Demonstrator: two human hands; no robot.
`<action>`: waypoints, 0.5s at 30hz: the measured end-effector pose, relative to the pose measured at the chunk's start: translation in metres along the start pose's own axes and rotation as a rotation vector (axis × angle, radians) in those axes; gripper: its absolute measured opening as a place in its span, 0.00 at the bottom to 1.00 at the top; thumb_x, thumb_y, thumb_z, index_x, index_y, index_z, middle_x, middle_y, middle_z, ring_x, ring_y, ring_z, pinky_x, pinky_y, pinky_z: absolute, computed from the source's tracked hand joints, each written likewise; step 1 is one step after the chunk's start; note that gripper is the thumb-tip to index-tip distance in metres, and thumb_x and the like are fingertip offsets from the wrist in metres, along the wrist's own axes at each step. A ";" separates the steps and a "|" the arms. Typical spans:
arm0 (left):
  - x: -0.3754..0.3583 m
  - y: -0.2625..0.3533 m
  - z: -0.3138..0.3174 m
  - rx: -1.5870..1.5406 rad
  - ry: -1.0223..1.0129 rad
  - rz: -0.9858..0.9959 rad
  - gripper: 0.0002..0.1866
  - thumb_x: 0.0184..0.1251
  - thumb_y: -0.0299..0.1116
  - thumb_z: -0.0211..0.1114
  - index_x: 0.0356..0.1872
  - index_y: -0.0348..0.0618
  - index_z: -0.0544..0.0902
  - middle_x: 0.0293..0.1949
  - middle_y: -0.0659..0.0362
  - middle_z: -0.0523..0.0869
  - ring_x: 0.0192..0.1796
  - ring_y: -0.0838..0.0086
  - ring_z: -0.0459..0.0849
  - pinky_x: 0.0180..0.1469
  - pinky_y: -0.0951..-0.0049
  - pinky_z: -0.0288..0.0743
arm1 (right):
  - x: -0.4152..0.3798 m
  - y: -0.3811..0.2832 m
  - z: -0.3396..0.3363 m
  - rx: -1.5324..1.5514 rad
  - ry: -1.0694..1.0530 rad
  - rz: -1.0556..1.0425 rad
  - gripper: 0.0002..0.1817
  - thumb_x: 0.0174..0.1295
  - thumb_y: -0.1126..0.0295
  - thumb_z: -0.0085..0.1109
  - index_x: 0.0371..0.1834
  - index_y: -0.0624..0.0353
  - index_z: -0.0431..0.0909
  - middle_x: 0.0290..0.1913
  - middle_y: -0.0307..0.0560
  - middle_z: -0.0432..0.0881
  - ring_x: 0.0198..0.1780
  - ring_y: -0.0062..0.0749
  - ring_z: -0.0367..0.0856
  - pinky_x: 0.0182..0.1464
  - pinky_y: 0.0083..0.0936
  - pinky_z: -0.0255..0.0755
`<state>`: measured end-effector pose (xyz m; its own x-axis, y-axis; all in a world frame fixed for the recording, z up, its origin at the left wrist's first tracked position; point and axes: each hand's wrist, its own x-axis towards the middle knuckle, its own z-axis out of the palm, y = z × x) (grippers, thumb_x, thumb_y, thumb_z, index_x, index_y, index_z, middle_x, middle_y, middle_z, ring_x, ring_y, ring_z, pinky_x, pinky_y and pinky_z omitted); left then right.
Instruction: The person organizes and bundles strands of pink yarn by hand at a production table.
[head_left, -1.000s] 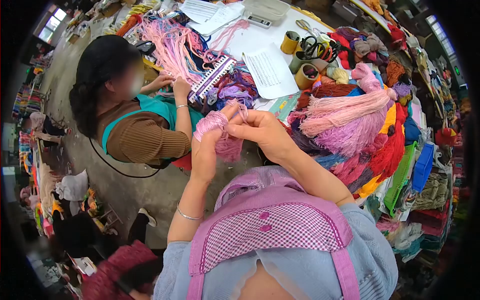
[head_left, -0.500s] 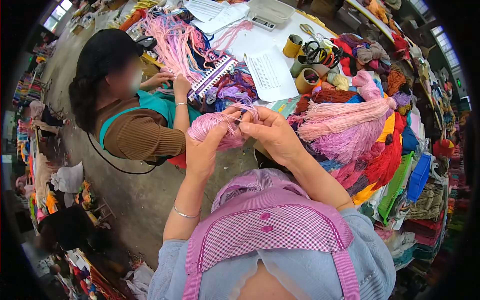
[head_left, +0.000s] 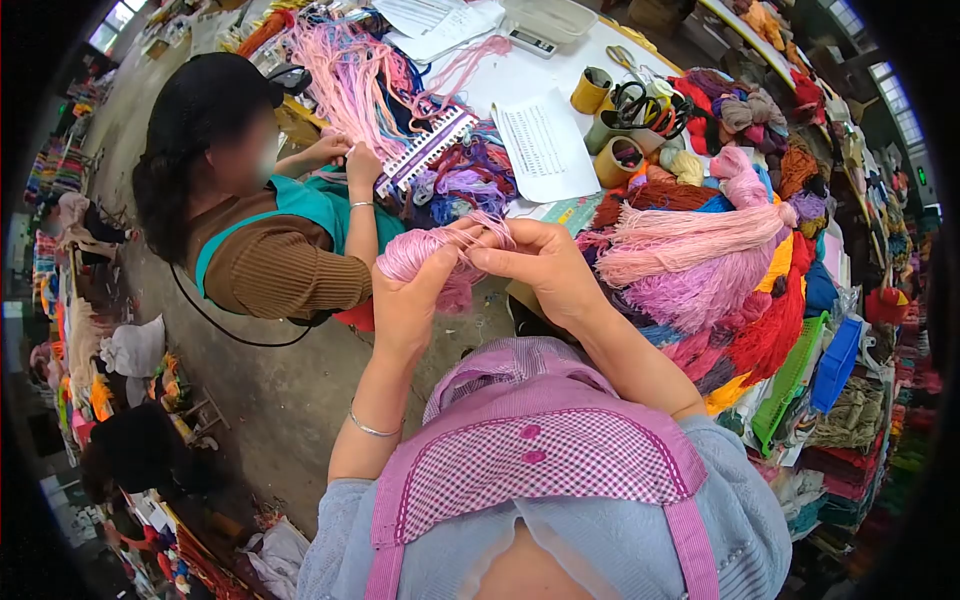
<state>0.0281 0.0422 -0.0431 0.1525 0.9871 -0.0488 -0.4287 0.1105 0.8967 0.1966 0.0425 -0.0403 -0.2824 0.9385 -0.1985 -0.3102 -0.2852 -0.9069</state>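
Yarn bundle: soft pink yarn bundle [head_left: 432,252], fuzzy and loosely wound into a rounded hank, held up in mid-air in front of the chest, off the near edge of the counter [head_left: 520,80]; loose ends trailing below between the two wrists.
Left hand: left hand [head_left: 408,300] closed around the underside of the hank, thumb pressed up against the wound part.
Right hand: right hand [head_left: 535,268] pinching a few thin pink strands [head_left: 478,232] at the hank's top, fingertips shut tight on them, touching the left thumb's side of the bundle.
Skeins: thick pink tassel [head_left: 690,228] lying just right of the hands, smooth parallel threads bound at one end; under it red, orange and magenta skeins heaped in a shaggy pile.
Paper: flat white printed sheet [head_left: 545,145] on the counter, beyond the hands.
Cups: stubby cardboard tubes [head_left: 615,160], one packed with black-handled scissors [head_left: 645,103].
Comb rack: white toothed strip [head_left: 425,150] with pink and blue threads fanned over it, under the hands of a seated co-worker in a ribbed brown sleeve [head_left: 285,275].
Apron: lilac gingham bib [head_left: 540,465] over a grey-blue knit.
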 end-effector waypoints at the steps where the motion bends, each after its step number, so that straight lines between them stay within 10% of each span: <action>1: 0.001 0.000 -0.001 -0.001 0.001 0.000 0.12 0.66 0.24 0.59 0.46 0.27 0.82 0.49 0.47 0.84 0.51 0.69 0.83 0.53 0.72 0.77 | 0.001 0.000 0.000 0.008 0.002 -0.017 0.07 0.58 0.73 0.65 0.37 0.64 0.83 0.38 0.38 0.83 0.40 0.17 0.78 0.47 0.17 0.69; 9: 0.005 0.003 -0.006 -0.172 -0.018 -0.099 0.13 0.66 0.26 0.58 0.45 0.28 0.83 0.49 0.45 0.84 0.52 0.65 0.83 0.57 0.69 0.74 | 0.006 0.003 -0.004 0.357 -0.059 0.049 0.07 0.61 0.71 0.63 0.39 0.63 0.82 0.37 0.37 0.83 0.40 0.15 0.77 0.47 0.15 0.68; 15: 0.004 0.004 -0.001 -0.059 -0.051 -0.086 0.21 0.65 0.28 0.58 0.55 0.24 0.75 0.55 0.42 0.79 0.56 0.60 0.80 0.60 0.68 0.73 | 0.002 0.007 -0.001 -0.035 -0.095 0.104 0.13 0.63 0.69 0.61 0.48 0.64 0.78 0.42 0.37 0.81 0.45 0.20 0.77 0.51 0.17 0.68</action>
<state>0.0257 0.0465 -0.0404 0.2350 0.9668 -0.1006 -0.4633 0.2024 0.8628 0.1948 0.0427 -0.0473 -0.3961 0.8814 -0.2575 -0.2433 -0.3712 -0.8961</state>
